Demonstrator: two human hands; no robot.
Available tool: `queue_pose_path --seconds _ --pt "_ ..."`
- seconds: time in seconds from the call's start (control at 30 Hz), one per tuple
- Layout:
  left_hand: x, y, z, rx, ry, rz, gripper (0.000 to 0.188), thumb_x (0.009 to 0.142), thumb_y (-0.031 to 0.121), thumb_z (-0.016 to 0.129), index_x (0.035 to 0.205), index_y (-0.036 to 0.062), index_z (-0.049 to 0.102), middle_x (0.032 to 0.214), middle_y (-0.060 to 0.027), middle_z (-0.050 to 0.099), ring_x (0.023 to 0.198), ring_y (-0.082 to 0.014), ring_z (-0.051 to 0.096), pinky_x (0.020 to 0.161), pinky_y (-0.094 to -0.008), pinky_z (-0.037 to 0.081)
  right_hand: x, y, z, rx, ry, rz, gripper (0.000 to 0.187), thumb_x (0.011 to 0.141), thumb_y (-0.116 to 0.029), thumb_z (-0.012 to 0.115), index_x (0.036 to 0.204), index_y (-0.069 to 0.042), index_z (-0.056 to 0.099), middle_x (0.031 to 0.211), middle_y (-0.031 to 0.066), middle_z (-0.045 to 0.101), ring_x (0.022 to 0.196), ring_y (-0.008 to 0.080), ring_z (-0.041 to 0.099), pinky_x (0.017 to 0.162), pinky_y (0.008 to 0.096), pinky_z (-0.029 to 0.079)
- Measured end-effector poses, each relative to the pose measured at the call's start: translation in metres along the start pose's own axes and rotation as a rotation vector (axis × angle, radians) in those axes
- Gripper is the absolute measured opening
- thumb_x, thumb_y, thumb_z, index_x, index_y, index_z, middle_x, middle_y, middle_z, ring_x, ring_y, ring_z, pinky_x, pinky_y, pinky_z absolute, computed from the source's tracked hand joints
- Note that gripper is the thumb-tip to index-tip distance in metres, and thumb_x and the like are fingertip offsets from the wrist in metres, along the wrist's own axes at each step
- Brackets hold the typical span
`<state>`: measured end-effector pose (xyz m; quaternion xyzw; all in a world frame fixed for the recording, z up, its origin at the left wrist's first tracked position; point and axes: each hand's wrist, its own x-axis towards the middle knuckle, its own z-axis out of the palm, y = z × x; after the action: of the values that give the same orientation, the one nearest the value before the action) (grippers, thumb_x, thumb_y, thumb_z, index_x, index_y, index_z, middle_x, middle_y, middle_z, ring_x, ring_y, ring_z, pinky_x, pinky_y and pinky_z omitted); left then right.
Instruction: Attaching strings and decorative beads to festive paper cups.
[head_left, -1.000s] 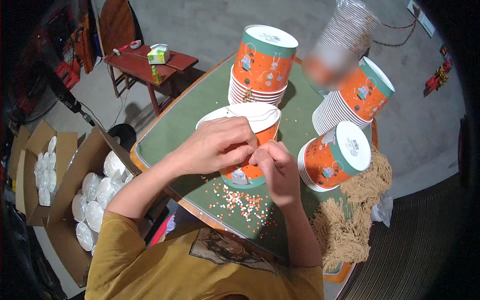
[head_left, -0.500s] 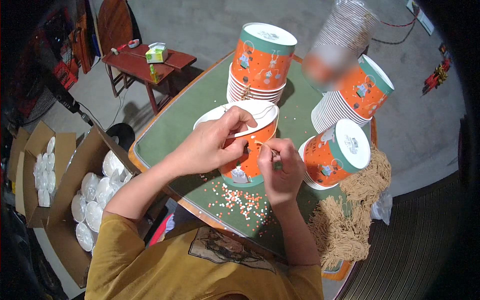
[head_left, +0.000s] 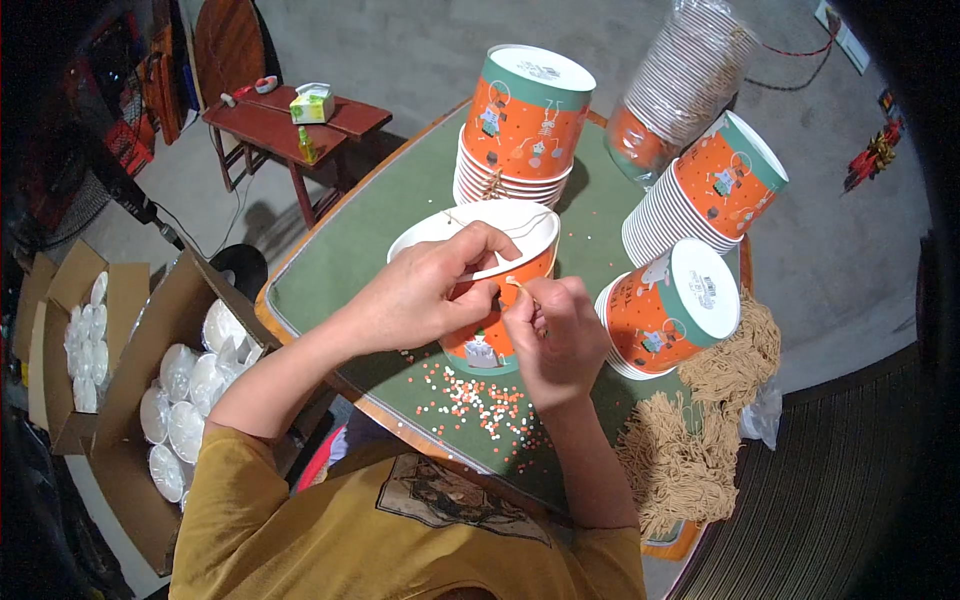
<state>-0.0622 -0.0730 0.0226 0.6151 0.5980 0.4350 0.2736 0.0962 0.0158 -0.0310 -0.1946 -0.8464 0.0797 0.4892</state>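
One paper bucket (head_left: 494, 330), likely light and dentable, suits a rim hold: the left hand (head_left: 428, 287) pinches its near wall; the right hand's (head_left: 560, 340) fingertips grasp soft-looking cord (head_left: 516, 284).

The left hand (head_left: 425, 285) grips a round orange-and-green paper bucket (head_left: 490, 331) near its upper edge; the right hand (head_left: 558, 340) pinches a thin tan cord (head_left: 515, 284) beside it.

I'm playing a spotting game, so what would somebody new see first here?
Probably the orange paper bucket in the middle, with the left hand straddling its rim and the right hand pinching tan cord beside it. Upside-down stacks of matching buckets stand behind and right. Orange and white dots are scattered in front.
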Motion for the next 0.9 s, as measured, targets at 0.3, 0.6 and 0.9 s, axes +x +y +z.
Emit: queue_pose_path --seconds 0.3,0.6,0.9 --pt "0.001 0.001 0.002 0.041 -0.019 0.007 0.029 0.087 0.007 0.055 0.115 0.0000 0.053 0.096 -0.0088 0.060 0.088 -0.0140 0.060 0.080 -0.0306 0.051 -0.002 0.001 0.001 -0.087 -0.016 -0.050 0.037 0.071 -0.010 0.073 0.101 -0.015 0.050 0.087 0.0072 0.052 0.071 0.0289 0.060 0.058 0.0390 0.052" --pt "0.014 -0.015 -0.007 -0.233 -0.103 0.002 0.024 0.100 0.026 0.046 0.105 0.0062 0.060 0.074 0.0022 0.053 0.060 -0.0061 0.047 0.051 -0.0242 0.040 -0.003 -0.002 -0.005 -0.117 -0.051 -0.069 0.037 0.071 -0.010 0.073 0.100 -0.013 0.049 0.085 0.0081 0.051 0.070 0.0289 0.060 0.056 0.0391 0.052" --pt "0.017 -0.023 0.011 -0.391 -0.233 -0.120 0.021 0.100 0.024 0.049 0.098 0.0049 0.055 0.081 0.0045 0.053 0.067 -0.0047 0.048 0.056 -0.0233 0.043 -0.008 -0.006 -0.008 -0.137 -0.022 -0.050 0.034 0.072 -0.007 0.072 0.094 -0.013 0.046 0.080 0.0075 0.050 0.067 0.0283 0.060 0.054 0.0392 0.051"
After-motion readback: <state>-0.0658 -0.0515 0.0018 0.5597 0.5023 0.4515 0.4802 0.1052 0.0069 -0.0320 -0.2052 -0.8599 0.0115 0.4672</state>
